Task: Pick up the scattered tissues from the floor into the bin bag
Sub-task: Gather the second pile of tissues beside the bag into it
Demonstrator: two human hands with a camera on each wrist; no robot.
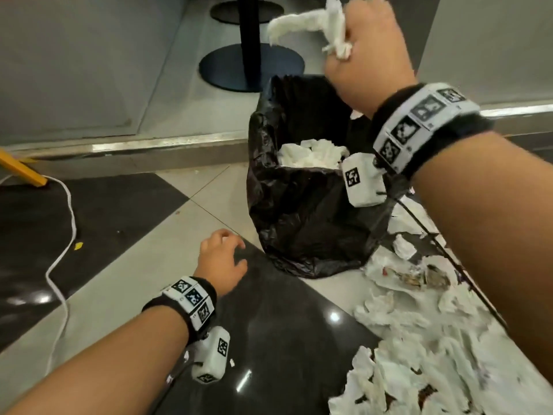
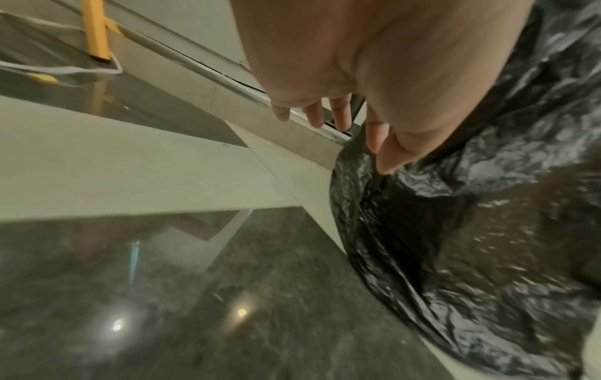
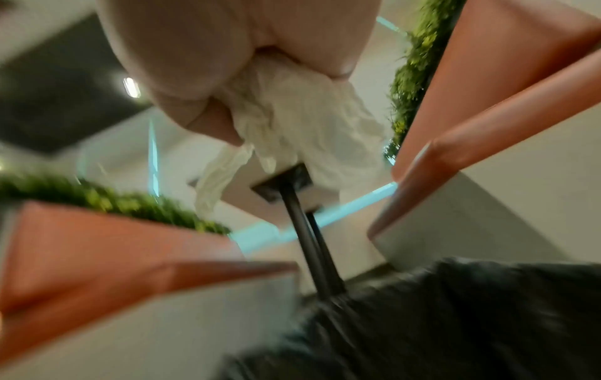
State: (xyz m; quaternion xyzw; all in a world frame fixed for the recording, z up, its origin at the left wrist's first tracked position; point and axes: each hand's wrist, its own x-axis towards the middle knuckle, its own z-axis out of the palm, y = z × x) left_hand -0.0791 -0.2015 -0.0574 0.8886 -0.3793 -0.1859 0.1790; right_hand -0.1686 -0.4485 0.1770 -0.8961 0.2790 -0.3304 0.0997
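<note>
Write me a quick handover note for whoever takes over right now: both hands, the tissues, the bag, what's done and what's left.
Right hand: grips a tissue wad, raised above the bin bag.
Left hand: open, holds nothing, low beside the bag's base.
Bag: open, standing on the floor, several binned tissues inside.
Done: some tissues binned.
Left: drop the held wad in, then clear the floor tissues right of the bag, some of them soiled.

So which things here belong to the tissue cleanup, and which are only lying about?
Belong to the job:
- tissue bunch held in the right hand
- black bin bag, tissues already inside
- scattered tissues on the floor
- left hand, holding nothing

Just lying about:
- white cable
- yellow piece
- black table base
</note>
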